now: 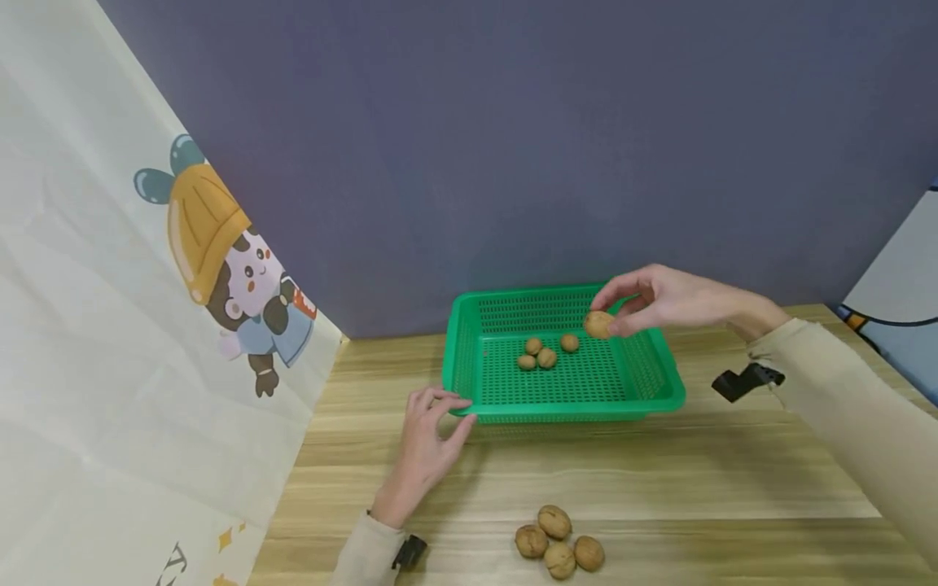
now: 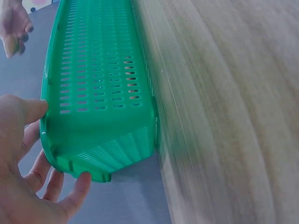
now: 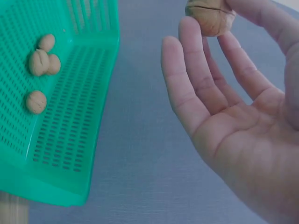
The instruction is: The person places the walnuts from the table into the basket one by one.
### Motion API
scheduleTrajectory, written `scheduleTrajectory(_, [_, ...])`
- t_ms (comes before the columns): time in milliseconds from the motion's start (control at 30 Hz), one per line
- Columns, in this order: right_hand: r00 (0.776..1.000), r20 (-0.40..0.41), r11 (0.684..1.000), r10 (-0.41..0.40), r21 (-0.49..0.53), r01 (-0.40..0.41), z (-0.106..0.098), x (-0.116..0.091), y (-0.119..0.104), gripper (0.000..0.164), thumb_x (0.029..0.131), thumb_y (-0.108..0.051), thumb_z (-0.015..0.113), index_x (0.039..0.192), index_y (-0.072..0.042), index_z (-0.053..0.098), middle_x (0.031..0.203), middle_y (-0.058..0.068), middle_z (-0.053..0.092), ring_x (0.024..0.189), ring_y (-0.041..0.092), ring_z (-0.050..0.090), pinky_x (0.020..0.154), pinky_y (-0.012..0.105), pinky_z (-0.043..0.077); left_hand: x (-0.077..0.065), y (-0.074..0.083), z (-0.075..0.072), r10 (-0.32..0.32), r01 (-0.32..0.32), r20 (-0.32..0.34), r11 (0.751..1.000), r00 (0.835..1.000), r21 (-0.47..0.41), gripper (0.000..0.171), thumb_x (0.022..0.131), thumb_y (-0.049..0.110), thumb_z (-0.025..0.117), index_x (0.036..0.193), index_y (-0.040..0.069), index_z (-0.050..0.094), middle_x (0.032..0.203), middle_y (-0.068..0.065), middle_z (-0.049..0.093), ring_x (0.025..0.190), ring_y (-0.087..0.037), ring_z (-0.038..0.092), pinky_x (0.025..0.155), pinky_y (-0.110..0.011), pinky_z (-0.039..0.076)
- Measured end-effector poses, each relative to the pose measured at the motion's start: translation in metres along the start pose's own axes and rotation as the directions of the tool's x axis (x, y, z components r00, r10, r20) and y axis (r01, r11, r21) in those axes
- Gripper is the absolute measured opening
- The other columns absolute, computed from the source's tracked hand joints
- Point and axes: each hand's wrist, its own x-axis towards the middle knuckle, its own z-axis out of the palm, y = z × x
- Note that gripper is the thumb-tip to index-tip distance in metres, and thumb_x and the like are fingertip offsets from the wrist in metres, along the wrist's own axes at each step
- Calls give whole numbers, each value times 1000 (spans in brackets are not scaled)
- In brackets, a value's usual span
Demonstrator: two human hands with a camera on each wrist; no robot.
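My right hand pinches a walnut between thumb and fingertips, above the right part of a green plastic basket. In the right wrist view the held walnut shows at the top edge, partly cut off. My left hand holds the basket's near left corner. In the left wrist view its thumb lies against the rim and the other fingers reach round the basket's end. Inside the basket, several walnuts lie on the perforated floor, left of its middle.
Several more walnuts sit in a cluster on the wooden table, at the near side. A dark grey-blue wall rises right behind the basket. On the left stands a white sheet with a cartoon figure.
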Motion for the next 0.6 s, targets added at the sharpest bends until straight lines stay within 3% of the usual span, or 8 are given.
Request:
scheduleTrajectory(167, [997,-58,997,44,62,-41,-10,22,11,47,103,-14,70,145,1,58,139,15,66,105,21,76,91,38,62,0,0,0,2,-2,-3,1000,1000,5,18,91,18,85,106,9,81,116,-11,71,119,-33,56,101,-55,50])
scheduleTrajectory(367, [980,-151,982,133,150,-110,-13,48,33,51,103,-24,73,147,-5,57,152,16,57,127,23,66,99,42,62,0,0,1,10,-10,-8,1000,1000,19,18,91,18,85,106,10,81,116,-8,71,120,-31,57,101,-53,50])
scheduleTrajectory(600, [964,-202,968,172,215,-128,-8,74,59,55,102,-27,75,149,-5,56,161,17,48,145,37,51,100,43,61,0,0,2,3,-3,-8,1000,1000,24,18,90,19,85,106,12,81,115,-7,71,119,-30,57,101,-52,50])
